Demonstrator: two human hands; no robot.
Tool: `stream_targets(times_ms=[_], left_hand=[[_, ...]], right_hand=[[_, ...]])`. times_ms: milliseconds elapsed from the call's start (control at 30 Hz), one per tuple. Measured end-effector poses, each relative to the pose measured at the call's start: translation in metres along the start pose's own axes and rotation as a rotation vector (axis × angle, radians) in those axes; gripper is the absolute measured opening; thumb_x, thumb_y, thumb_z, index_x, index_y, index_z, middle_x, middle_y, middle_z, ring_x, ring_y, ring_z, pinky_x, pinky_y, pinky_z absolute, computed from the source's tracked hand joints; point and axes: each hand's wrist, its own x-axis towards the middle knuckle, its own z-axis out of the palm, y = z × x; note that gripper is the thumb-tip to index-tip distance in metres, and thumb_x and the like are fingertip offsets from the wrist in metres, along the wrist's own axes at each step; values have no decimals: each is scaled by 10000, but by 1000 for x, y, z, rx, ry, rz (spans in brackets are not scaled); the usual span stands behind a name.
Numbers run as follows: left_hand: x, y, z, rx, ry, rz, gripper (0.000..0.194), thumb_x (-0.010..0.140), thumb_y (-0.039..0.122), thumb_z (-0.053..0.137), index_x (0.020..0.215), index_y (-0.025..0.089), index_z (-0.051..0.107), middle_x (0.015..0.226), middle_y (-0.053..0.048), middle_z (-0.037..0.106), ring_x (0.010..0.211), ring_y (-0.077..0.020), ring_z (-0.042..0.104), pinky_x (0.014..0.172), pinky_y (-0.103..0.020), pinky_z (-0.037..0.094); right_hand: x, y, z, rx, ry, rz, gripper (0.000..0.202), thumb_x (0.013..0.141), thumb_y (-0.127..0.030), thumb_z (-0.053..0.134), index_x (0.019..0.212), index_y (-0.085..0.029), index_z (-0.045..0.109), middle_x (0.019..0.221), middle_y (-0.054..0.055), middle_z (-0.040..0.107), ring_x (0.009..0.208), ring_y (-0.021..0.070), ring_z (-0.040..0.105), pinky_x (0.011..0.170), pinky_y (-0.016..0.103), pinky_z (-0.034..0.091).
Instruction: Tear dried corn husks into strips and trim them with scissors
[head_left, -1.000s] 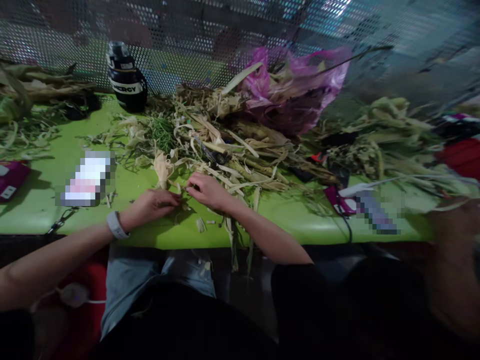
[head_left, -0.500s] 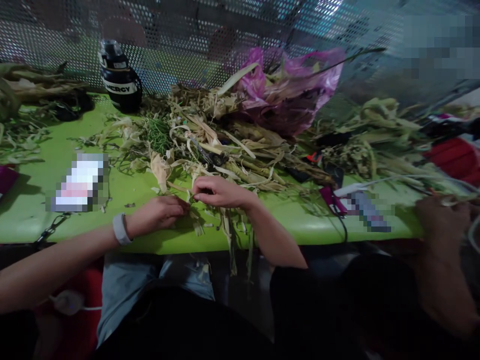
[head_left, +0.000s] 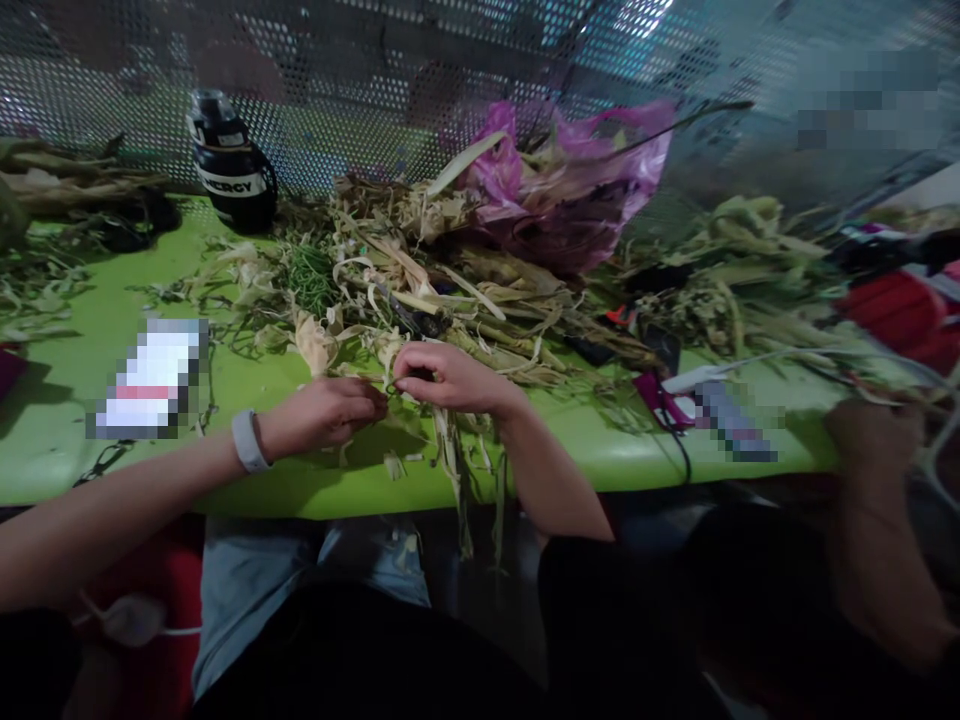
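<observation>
My left hand, below a grey wristband, is closed in a pinch near the front of the green table. Just right of it, my right hand is closed, thumb against forefinger. A thin plant strip runs between the fingertips of both hands; its ends are hidden. Beyond them lies a heap of dried husks and stalks, with a pale husk at its near left. Torn strips hang over the table edge below my right wrist, and small scraps lie under my fingers.
Left of my hands a phone lies on the green table. A black bottle and a pink plastic bag stand behind. At right are a second phone, a white cable and a co-worker's hand.
Both my hands have shifted slightly right over the table, still pinching close together. The view has turned a little. The heap looks the same.
</observation>
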Motion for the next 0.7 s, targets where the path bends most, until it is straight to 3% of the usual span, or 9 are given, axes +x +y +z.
stream_targets(times_ms=[233,567,700], left_hand=[[-14,-22,4,-53,16,-53,263,890,123,497,989,164,737,1069,-128,742,1004,-193,702,904,-312,558],[-13,-23,3,-201,28,-249,195,898,255,567,927,170,739,937,-67,766,830,-153,714,772,-238,544],[-7,-26,5,-281,6,-341,188,880,281,580,880,153,718,855,-54,748,760,-146,683,705,-235,516]], right_hand=[[10,17,15,-41,-66,82,142,877,-260,475,784,-172,535,793,33,539,749,152,484,729,293,377],[16,19,19,-17,11,214,136,860,-270,492,789,-166,542,793,25,563,731,142,498,715,271,359],[17,17,24,23,3,309,157,896,-292,470,858,-165,555,724,-4,564,630,124,498,675,261,347]])
